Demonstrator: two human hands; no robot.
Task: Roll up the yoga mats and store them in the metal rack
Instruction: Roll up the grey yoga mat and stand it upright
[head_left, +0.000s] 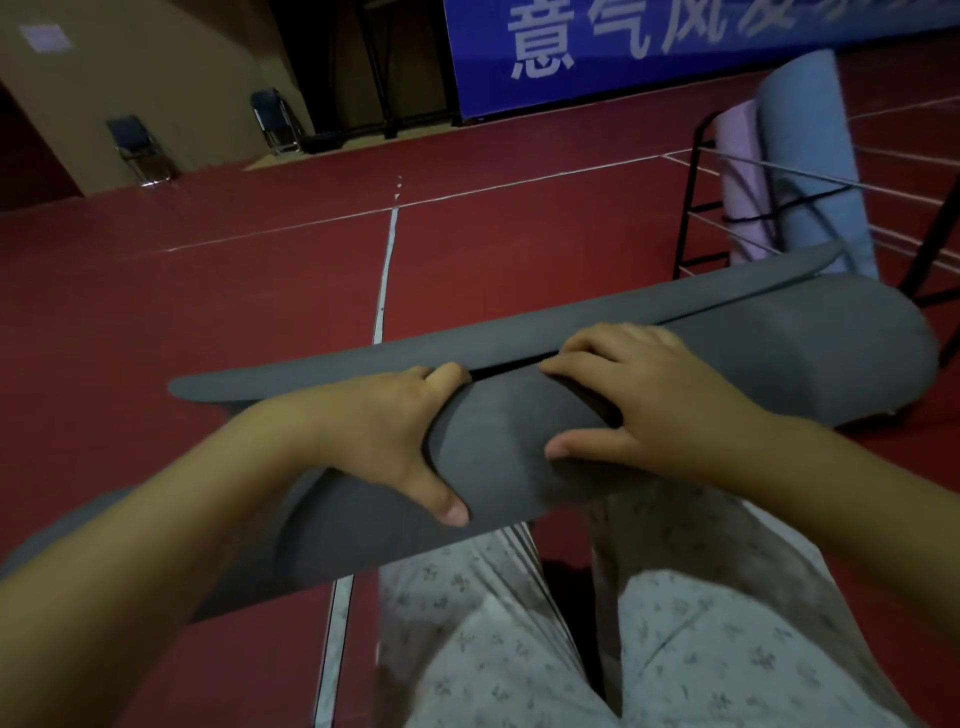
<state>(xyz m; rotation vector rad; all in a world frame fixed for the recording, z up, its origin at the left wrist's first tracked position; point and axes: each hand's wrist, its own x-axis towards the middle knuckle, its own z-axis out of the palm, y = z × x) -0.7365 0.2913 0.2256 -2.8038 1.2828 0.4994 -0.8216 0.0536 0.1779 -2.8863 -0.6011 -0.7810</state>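
Observation:
A dark grey yoga mat (789, 343), rolled into a thick tube, lies across the view in front of my legs, its loose outer flap sticking out along the far side. My left hand (384, 431) grips the roll near its middle, fingers curled over the top into the flap's seam, thumb underneath. To its right, my right hand (639, 395) grips the roll too, fingers over the top and thumb on the near side. At the far right stands the black metal rack (693, 192), holding a rolled pink mat (740, 171) and a rolled blue mat (810, 156) upright.
The floor (260, 312) is red sports flooring with white lines. Two folding chairs (140, 150) stand by the back wall at the left. A blue banner (623, 57) hangs at the back. My patterned trousers (571, 649) fill the lower middle.

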